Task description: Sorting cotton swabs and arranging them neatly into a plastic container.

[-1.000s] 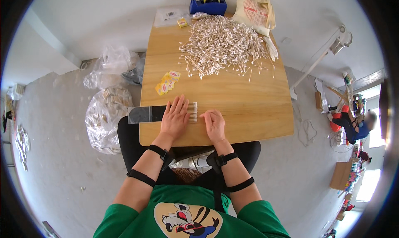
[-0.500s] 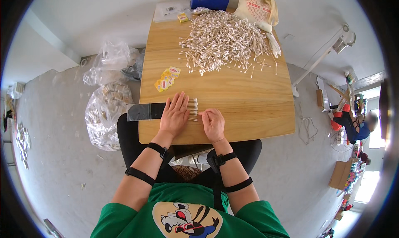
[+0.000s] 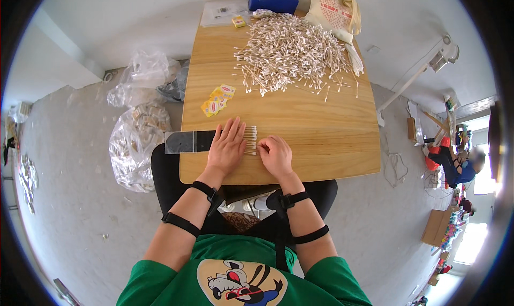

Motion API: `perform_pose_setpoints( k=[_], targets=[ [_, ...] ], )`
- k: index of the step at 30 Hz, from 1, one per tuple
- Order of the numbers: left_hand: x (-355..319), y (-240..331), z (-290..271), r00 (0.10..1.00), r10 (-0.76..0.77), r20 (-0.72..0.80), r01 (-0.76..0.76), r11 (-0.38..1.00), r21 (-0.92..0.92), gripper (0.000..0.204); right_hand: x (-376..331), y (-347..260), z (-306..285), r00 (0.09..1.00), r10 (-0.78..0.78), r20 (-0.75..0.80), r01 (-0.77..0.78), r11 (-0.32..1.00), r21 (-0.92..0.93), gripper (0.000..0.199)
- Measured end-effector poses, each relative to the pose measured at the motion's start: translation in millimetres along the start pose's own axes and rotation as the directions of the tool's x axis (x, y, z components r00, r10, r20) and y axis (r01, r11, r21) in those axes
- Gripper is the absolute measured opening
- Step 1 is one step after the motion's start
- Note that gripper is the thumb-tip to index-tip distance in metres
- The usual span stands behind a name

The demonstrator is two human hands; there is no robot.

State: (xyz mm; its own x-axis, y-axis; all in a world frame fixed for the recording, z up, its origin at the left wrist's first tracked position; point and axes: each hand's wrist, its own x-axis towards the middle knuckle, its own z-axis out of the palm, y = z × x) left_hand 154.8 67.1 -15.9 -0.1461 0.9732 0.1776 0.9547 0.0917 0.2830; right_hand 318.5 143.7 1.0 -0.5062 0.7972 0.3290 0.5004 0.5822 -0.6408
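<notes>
My left hand (image 3: 227, 150) lies flat, fingers stretched, over a black strip (image 3: 205, 140) and a row of cotton swabs (image 3: 251, 137) at the table's near edge. The swabs lie side by side, their white tips sticking out past my fingers; their other ends are hidden. A clear plastic sleeve (image 3: 181, 143) covers the strip's left end and overhangs the table. My right hand (image 3: 276, 155) is closed at the right side of the row, fingertips pinched against the swab tips. Whatever those fingers hold, if anything, is too small to make out.
A big heap of loose cotton swabs (image 3: 292, 52) covers the far part of the wooden table (image 3: 316, 140). Yellow cards (image 3: 218, 100) lie left. Behind are a blue tape dispenser (image 3: 273, 2) and a cloth bag (image 3: 333, 9). Plastic sacks (image 3: 136, 145) stand on the floor.
My right hand has turned slightly, and its fingertips have come up against the swab tips. My left hand stays flat in place. The whole view has shifted a little.
</notes>
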Motion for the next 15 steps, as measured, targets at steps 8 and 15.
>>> perform_pose_setpoints(
  k=[8,15],
  targets=[
    [-0.4,1.2,-1.5,1.000,0.009,-0.018,-0.009,1.000,0.002,0.051,7.4,2.9,-5.1,0.980,-0.043,0.193,0.058,0.996,-0.072,0.005],
    [-0.3,1.5,-2.5,1.000,0.003,-0.011,-0.003,1.000,-0.014,0.050,-4.8,29.3,-36.4,0.978,-0.003,0.210,0.021,0.996,-0.084,0.007]
  ],
)
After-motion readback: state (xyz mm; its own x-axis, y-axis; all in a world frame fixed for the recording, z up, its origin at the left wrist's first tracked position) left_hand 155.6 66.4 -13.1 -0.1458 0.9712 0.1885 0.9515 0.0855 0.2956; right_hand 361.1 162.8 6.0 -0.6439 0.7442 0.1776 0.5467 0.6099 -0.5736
